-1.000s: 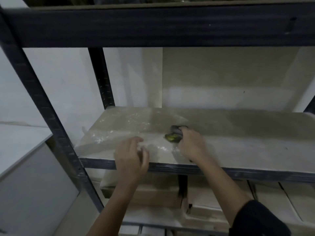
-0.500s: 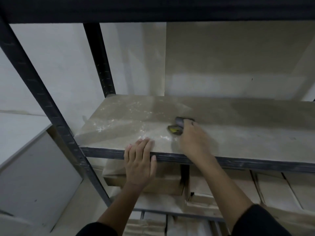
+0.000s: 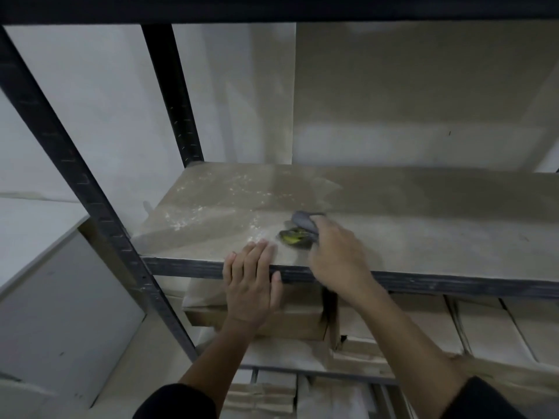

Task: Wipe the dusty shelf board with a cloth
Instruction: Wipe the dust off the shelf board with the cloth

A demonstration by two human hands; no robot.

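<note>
The beige shelf board (image 3: 423, 225) carries pale dust specks over its left half. A bunched grey and yellow-green cloth (image 3: 298, 232) lies on the board near the front edge. My right hand (image 3: 337, 255) grips the cloth from the right and holds it down on the board. My left hand (image 3: 252, 282) rests flat over the board's dark front rail, fingers straight and together, fingertips on the board just left of the cloth.
Black metal uprights (image 3: 75, 182) frame the rack on the left, with a dark beam across the top. Cardboard boxes (image 3: 302, 313) fill the shelf below. White wall and a pale panel (image 3: 423, 95) stand behind the board.
My left hand came down from above the board and now lies flat on the front rail. My right hand with the cloth stayed near the same spot. The view tilted downward.
</note>
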